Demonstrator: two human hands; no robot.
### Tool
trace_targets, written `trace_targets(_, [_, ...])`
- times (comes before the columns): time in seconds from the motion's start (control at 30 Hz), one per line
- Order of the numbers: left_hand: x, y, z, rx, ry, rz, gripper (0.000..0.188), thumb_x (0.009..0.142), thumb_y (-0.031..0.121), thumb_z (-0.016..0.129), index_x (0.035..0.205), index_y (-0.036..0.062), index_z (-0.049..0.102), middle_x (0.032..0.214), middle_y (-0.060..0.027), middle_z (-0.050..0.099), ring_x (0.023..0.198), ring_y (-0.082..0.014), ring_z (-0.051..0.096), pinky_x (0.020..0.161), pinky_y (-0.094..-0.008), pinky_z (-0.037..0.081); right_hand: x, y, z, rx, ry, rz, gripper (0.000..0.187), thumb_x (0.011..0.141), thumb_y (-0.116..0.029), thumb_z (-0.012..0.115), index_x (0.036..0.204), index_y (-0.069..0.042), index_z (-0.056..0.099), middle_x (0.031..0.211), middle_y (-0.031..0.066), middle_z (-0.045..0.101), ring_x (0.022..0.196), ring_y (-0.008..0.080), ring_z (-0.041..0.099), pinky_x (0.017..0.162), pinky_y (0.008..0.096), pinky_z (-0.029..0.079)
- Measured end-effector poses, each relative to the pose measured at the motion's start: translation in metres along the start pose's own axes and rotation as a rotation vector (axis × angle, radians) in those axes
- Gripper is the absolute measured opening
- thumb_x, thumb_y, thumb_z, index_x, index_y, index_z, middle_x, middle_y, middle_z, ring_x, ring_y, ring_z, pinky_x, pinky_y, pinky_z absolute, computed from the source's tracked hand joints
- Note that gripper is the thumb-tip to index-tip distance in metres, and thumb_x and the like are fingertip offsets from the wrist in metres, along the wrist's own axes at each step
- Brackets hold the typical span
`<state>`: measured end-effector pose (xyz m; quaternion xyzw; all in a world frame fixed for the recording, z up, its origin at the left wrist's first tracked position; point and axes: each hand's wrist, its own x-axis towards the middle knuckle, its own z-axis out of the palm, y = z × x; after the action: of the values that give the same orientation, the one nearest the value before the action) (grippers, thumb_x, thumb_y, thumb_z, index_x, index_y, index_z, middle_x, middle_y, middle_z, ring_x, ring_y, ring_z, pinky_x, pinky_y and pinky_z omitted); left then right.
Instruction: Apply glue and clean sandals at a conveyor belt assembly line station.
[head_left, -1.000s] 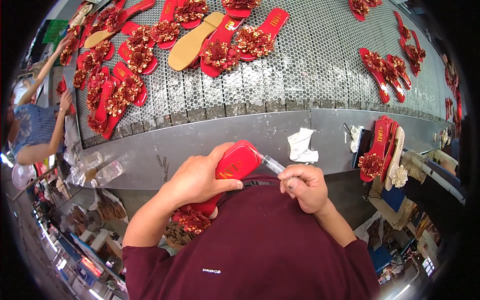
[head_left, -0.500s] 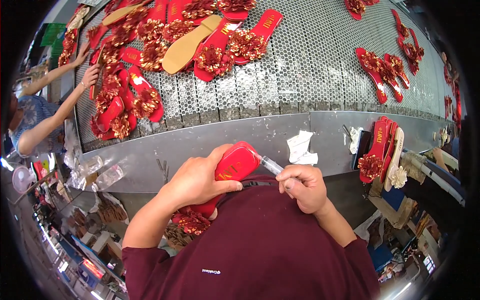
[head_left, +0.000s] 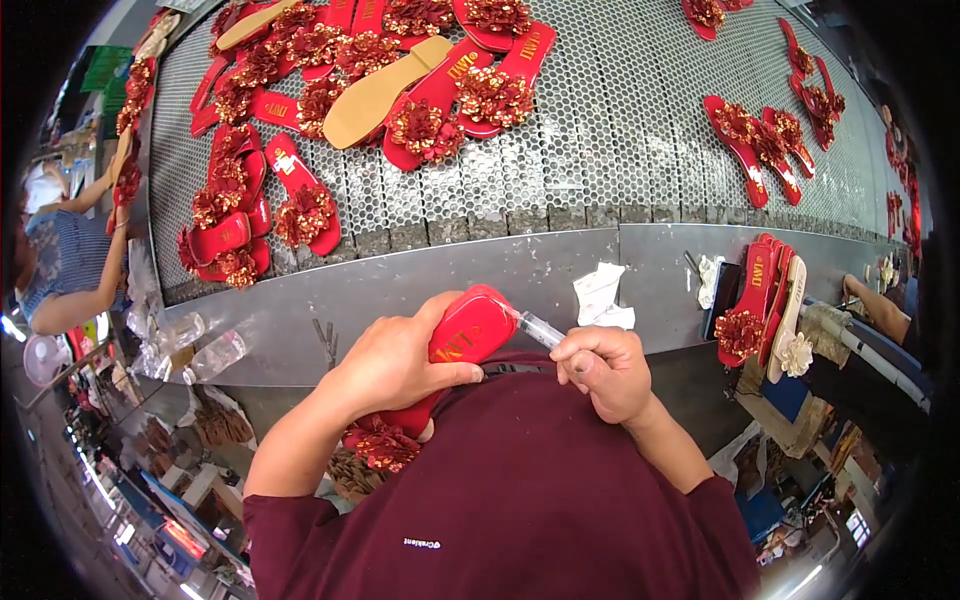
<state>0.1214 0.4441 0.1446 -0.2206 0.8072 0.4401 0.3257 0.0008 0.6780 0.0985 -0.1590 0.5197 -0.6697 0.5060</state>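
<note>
A red sandal (head_left: 470,325) with gold lettering on its insole is gripped in my left hand (head_left: 385,362), its heel end pointing away from me. The sandal's red and gold flower (head_left: 383,445) hangs below my left wrist, near my shirt. Pinched between the fingers and thumb of my right hand (head_left: 608,372) is a clear syringe (head_left: 541,331). Its tip meets the edge of the sandal's heel end, on the right side. Part of the syringe's rear is hidden within my right hand.
Beyond a grey metal ledge (head_left: 430,290), a mesh conveyor (head_left: 620,140) carries several flowered red sandals (head_left: 425,130). White crumpled paper (head_left: 600,295) and more sandals (head_left: 757,300) lie on the ledge at right. A plastic bottle (head_left: 218,355) is at left, near a co-worker (head_left: 75,250).
The sandals on the conveyor have shifted slightly. The co-worker at left has drawn back from the pile with a sandal in hand. Another arm appears at far right. My hands have barely moved.
</note>
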Motion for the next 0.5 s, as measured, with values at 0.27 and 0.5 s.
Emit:
trace_targets(0.27, [0.005, 0.004, 0.009, -0.035, 0.027, 0.034, 0.079, 0.074, 0.044, 0.075, 0.134, 0.0066, 0.040, 0.092, -0.0246, 0.066, 0.089, -0.0410, 0.064, 0.079, -0.0440, 0.051, -0.004, -0.005, -0.008, -0.114, 0.019, -0.040, 0.013, 0.089, -0.008, 0.059, 0.090, 0.004, 0.065, 0.070, 0.0036, 0.060, 0.061, 0.0069, 0.049, 0.055, 0.0238, 0.040])
trace_targets(0.5, [0.009, 0.010, 0.015, -0.038, 0.031, 0.024, 0.079, 0.074, 0.045, 0.075, 0.134, 0.0067, 0.041, 0.093, -0.0244, 0.067, 0.089, -0.0409, 0.064, 0.079, -0.0437, 0.051, -0.007, -0.006, -0.017, -0.203, 0.015, -0.099, 0.013, 0.089, -0.007, 0.059, 0.087, 0.004, 0.065, 0.071, 0.0060, 0.061, 0.061, 0.0085, 0.051, 0.056, 0.0249, 0.041])
